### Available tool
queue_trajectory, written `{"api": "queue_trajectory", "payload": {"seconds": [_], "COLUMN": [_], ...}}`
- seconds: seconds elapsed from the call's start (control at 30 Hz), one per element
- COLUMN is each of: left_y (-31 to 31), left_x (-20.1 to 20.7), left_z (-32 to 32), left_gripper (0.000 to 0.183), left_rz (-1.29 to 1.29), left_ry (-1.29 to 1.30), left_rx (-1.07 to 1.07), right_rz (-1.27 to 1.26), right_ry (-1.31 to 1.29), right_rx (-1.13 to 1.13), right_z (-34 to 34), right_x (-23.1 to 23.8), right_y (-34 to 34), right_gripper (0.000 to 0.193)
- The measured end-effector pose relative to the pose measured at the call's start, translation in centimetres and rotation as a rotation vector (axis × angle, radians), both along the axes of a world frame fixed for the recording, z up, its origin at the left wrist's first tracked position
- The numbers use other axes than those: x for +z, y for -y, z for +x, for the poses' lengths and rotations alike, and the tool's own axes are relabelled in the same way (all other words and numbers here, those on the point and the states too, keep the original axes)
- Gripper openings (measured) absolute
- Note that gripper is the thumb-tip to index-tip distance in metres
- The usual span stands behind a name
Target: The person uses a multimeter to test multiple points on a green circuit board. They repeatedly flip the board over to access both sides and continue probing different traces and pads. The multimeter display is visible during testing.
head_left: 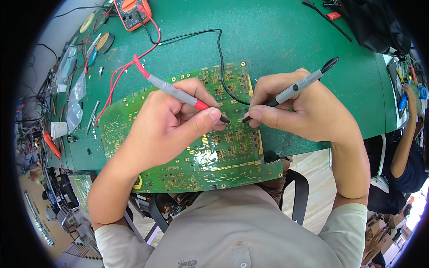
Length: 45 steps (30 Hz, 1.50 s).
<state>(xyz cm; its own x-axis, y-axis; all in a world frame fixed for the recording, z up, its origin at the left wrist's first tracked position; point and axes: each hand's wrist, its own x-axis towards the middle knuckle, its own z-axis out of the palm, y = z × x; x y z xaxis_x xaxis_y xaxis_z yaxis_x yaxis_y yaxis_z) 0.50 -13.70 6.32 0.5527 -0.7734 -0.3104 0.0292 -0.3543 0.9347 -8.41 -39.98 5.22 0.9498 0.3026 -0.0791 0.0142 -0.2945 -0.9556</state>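
A large green circuit board lies on the green work mat in front of me, its near edge close to my body. My left hand pinches a red and grey multimeter probe, tip angled down to the right at the board's middle. In my right hand is a black and grey multimeter probe, slanting down to the left. The two dark tips sit a short gap apart over the board; whether they touch it I cannot tell. Leads run from an orange multimeter at the far left.
A green mat covers the table. Bags, a round tin, a white cup and tweezers lie at the left. A black brush and a dark bag are far right. Another person sits at the right.
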Motion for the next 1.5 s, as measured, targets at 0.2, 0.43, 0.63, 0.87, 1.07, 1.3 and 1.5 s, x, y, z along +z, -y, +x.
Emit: {"api": "queue_trajectory", "payload": {"seconds": [0.2,0.43,0.63,0.87,1.07,1.3,1.5], "left_y": [0.3,0.3,0.5,1.0,1.0,0.8,0.7], "left_x": [0.3,0.2,-0.4,0.1,2.2,1.9,1.7], "left_z": [0.1,0.2,-0.1,-0.1,-0.8,-1.4,-1.5], "left_gripper": [0.014,0.013,0.017,0.013,0.007,0.008,0.009], "left_rz": [0.031,0.050,-0.030,-0.056,0.115,0.052,0.037], "left_ry": [-0.006,0.037,0.072,0.163,0.387,0.493,0.516], "left_rx": [-0.031,-0.050,0.014,-0.037,-0.206,-0.201,-0.193], "right_rz": [-0.029,-0.015,-0.018,-0.083,-0.095,-0.069,-0.027], "right_ry": [0.012,-0.015,-0.014,-0.027,-0.088,-0.069,-0.077], "right_rx": [0.009,0.002,0.010,0.013,-0.040,-0.034,-0.047], "right_z": [0.0,0.0,0.0,0.0,0.0,-0.2,-0.2], "right_x": [0.0,-0.1,-0.1,0.5,1.0,0.9,1.3], "right_y": [0.1,0.0,0.1,0.2,-0.3,-0.1,-0.4], "right_gripper": [0.012,0.011,0.011,0.011,0.011,0.012,0.012]}}
